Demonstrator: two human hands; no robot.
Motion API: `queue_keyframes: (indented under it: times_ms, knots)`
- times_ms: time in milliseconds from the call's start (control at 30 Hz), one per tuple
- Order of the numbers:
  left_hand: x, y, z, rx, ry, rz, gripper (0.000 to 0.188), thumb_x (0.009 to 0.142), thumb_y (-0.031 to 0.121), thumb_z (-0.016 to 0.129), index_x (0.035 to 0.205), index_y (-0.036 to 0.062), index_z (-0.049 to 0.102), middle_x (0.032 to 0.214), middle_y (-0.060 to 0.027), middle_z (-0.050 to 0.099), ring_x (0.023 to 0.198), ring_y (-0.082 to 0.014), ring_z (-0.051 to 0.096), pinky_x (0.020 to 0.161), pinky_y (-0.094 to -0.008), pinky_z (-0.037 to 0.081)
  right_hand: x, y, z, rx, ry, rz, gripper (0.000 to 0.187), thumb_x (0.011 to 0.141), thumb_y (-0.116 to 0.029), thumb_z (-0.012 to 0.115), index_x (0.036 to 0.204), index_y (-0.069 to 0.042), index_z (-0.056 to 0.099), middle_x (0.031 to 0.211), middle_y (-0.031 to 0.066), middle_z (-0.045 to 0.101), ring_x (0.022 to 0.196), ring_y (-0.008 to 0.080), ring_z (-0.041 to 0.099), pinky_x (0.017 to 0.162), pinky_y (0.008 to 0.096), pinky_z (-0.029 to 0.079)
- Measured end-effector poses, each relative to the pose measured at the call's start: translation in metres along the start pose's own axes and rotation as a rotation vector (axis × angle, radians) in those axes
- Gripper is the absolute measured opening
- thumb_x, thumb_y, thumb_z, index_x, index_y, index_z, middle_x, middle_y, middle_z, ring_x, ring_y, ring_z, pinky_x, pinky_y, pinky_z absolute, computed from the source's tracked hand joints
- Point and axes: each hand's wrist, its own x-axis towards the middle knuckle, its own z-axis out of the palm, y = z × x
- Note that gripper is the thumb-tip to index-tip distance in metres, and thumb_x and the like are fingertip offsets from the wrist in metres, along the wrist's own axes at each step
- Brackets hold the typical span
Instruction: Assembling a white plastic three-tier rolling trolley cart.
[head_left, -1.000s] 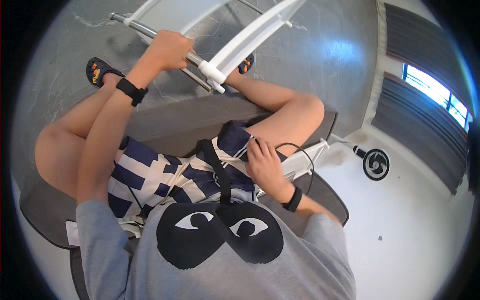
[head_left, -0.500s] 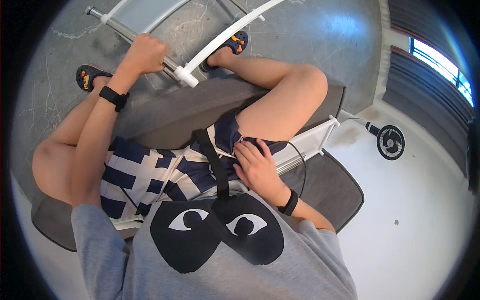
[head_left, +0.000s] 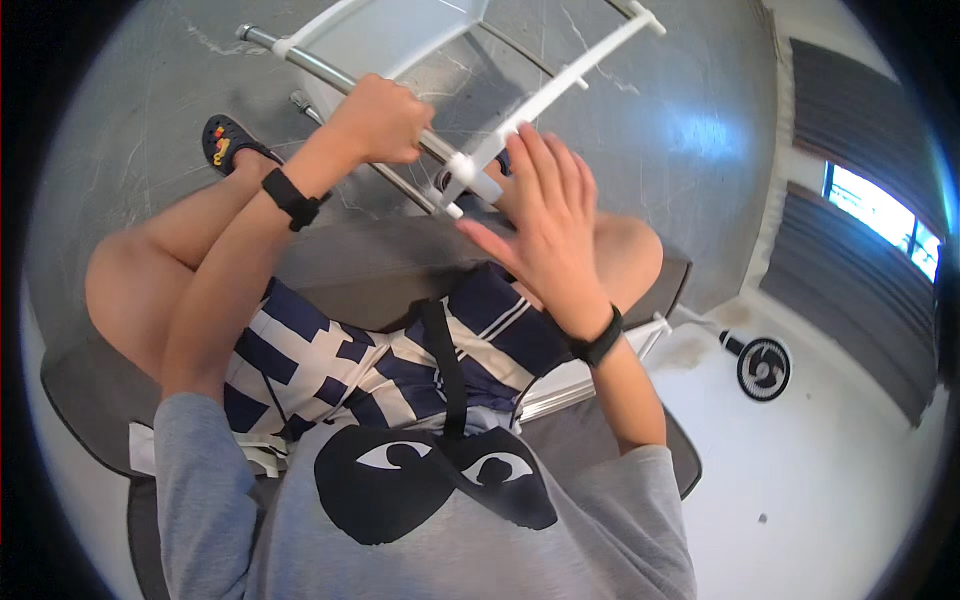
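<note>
My left hand (head_left: 383,118) is wrapped round a metal tube (head_left: 318,68) of a partly built rack, which has a white shelf panel (head_left: 400,45) and white plastic end pieces. The rack is tilted, held up in front of my knees. Close to its white side bar (head_left: 585,65) is my right hand (head_left: 550,215), with the thumb and fingers spread round the corner joint (head_left: 462,170). Whether the right fingertips touch the bar I cannot tell. A second metal tube shows below the first, near my left wrist.
I sit on a dark grey sofa (head_left: 660,285). Another white frame with metal tubes (head_left: 560,398) lies beside my right thigh. A dark clog (head_left: 228,145) is on the grey marbled floor. To the right are a black and white fan (head_left: 763,370) and dark curtains (head_left: 850,270).
My right hand has left my lap and risen to the rack's corner, opening. My left hand has moved right with the rack, which has turned and shows more of its underside tubes.
</note>
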Motion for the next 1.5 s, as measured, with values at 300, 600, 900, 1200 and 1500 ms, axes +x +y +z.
queue_keyframes:
  times_ms: [300, 600, 900, 1200, 1500]
  knots:
    - [0.000, 0.000, -0.033, 0.006, 0.178, -0.089, 0.015, 0.058, 0.024, 0.066, 0.063, 0.0108, 0.066, 0.060, -0.0123, 0.064, 0.058, -0.0302, 0.065, 0.052, -0.0399, 0.048, 0.069, -0.007, 0.015, -0.192, 0.194, -0.185, 0.032, 0.072, -0.027, 0.072, 0.093, -0.005, 0.060, 0.108, 0.0094, 0.056, 0.116, 0.0319, 0.049, 0.101, 0.0464, 0.034]
    - [0.016, -0.001, -0.035, 0.032, 0.212, -0.270, 0.014, 0.058, 0.021, 0.068, 0.071, 0.0141, 0.069, 0.064, -0.0105, 0.066, 0.062, -0.0304, 0.066, 0.057, -0.0411, 0.051, 0.102, 0.019, 0.009, -0.060, 0.048, -0.323, 0.026, 0.070, -0.022, 0.070, 0.085, -0.005, 0.059, 0.090, 0.0080, 0.057, 0.103, 0.0270, 0.056, 0.107, 0.0501, 0.031]
    - [-0.009, -0.022, -0.019, -0.058, 0.205, -0.009, 0.014, 0.057, 0.022, 0.071, 0.061, 0.0111, 0.065, 0.058, -0.0097, 0.062, 0.057, -0.0283, 0.065, 0.052, -0.0390, 0.048, 0.085, 0.033, 0.005, 0.164, -0.206, -0.330, 0.050, 0.074, -0.041, 0.069, 0.109, -0.006, 0.059, 0.111, 0.0116, 0.058, 0.114, 0.0293, 0.052, 0.107, 0.0478, 0.032]
    - [-0.031, -0.037, -0.022, -0.111, 0.251, 0.096, 0.014, 0.053, 0.022, 0.072, 0.059, 0.0129, 0.064, 0.053, -0.0057, 0.060, 0.054, -0.0257, 0.063, 0.049, -0.0362, 0.045, 0.168, 0.157, 0.022, -0.103, -0.194, -0.561, 0.053, 0.066, -0.046, 0.078, 0.097, -0.007, 0.059, 0.106, 0.0103, 0.060, 0.108, 0.0307, 0.054, 0.096, 0.0438, 0.040]
    - [-0.052, -0.061, -0.009, -0.049, 0.130, -0.016, 0.011, 0.053, 0.024, 0.073, 0.060, 0.0198, 0.066, 0.056, -0.0021, 0.063, 0.055, -0.0237, 0.064, 0.052, -0.0350, 0.046, 0.164, 0.145, 0.027, -0.163, -0.002, -0.476, 0.052, 0.057, -0.054, 0.077, 0.066, -0.008, 0.052, 0.064, 0.0073, 0.056, 0.065, 0.0291, 0.057, 0.062, 0.0384, 0.042]
